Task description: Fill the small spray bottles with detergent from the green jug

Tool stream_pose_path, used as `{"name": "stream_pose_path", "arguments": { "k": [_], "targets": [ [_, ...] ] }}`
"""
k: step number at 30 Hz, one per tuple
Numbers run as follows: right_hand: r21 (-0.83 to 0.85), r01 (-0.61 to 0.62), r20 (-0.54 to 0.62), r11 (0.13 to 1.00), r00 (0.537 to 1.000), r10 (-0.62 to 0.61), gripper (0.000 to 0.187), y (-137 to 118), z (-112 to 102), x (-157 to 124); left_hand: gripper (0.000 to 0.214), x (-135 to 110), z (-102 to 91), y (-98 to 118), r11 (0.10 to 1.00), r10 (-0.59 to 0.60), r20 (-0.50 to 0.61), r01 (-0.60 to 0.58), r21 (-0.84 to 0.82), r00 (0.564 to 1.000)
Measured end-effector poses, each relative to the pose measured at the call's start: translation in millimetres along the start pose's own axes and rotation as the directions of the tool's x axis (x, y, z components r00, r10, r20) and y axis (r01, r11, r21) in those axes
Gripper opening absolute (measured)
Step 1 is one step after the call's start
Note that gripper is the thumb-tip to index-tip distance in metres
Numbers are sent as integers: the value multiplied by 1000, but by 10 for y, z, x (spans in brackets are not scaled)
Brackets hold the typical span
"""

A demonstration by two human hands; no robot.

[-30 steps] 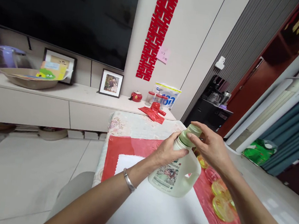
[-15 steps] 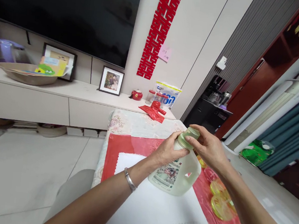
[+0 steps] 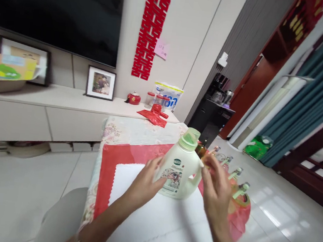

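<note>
A pale green detergent bottle [image 3: 175,169] with a translucent green cap [image 3: 190,138] stands upright over the white scalloped-edged cloth [image 3: 137,227], its printed label facing me. My left hand [image 3: 144,183] is around the bottle's left side, the thumb across the front and the fingers by the edge. Beside the handle on the right is my right hand [image 3: 216,185], fingers apart and slightly curled. Its fingertips are close to the handle; whether they touch it I cannot tell. Both hands are lower than the cap.
Under the white cloth lies a red sheet [image 3: 111,177] on a floral tablecloth [image 3: 125,128]. Several coloured jars with green clips [image 3: 241,190] and a brown bottle [image 3: 201,149] line the right side. Behind are glass jars [image 3: 150,99], a red pot [image 3: 133,98] and a photo frame [image 3: 101,83].
Both hands have left the cap and neck and come down to the bottle's sides. The cap is still on. My view has turned to the right.
</note>
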State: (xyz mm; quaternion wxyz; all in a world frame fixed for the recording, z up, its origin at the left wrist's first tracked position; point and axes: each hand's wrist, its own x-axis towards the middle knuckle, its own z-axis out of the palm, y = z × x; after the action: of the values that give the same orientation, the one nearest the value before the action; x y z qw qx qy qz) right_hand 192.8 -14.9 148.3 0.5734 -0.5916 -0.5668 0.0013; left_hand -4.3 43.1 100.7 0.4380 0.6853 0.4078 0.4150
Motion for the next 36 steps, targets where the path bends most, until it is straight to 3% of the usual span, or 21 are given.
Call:
{"name": "stream_pose_path", "arguments": {
  "k": [2, 6, 9, 13, 18, 28, 33, 36],
  "targets": [
    [-3, -57, -24, 998, 998, 57, 35, 162, 49, -481, 52, -291, -17, -263, 996, -85, 43, 84, 33, 995],
    [64, -136, 306, 989, 946, 110, 19, 367, 299, -1238, 36, -757, 38, -772, 989, -121, 65, 114, 98, 991],
    [121, -209, 457, 970, 880, 132, 15, 348, 462, -1464, 30, -928, 82, -911, 994, -41, 69, 34, 104, 997],
    [181, -364, 513, 914, 827, 228, 15, 249, 578, -1455, 28, -958, 85, -852, 997, -41, 26, 39, 73, 999],
    [194, -464, 558, 865, 777, 292, 19, 299, 664, -1447, 30, -968, 119, -859, 987, -156, -63, 158, 42, 986],
    [149, -440, 544, 886, 785, 298, 18, 391, 679, -1533, 37, -1057, 135, -1016, 987, -154, -9, 154, 36, 988],
    [110, -457, 547, 883, 769, 330, 19, 364, 664, -1476, 50, -1063, 48, -960, 958, -125, 49, 108, 268, 991],
    [78, -483, 540, 872, 756, 370, 24, 342, 635, -1427, 59, -1021, -10, -804, 856, -178, 60, 124, 502, 982]
  ]
}}
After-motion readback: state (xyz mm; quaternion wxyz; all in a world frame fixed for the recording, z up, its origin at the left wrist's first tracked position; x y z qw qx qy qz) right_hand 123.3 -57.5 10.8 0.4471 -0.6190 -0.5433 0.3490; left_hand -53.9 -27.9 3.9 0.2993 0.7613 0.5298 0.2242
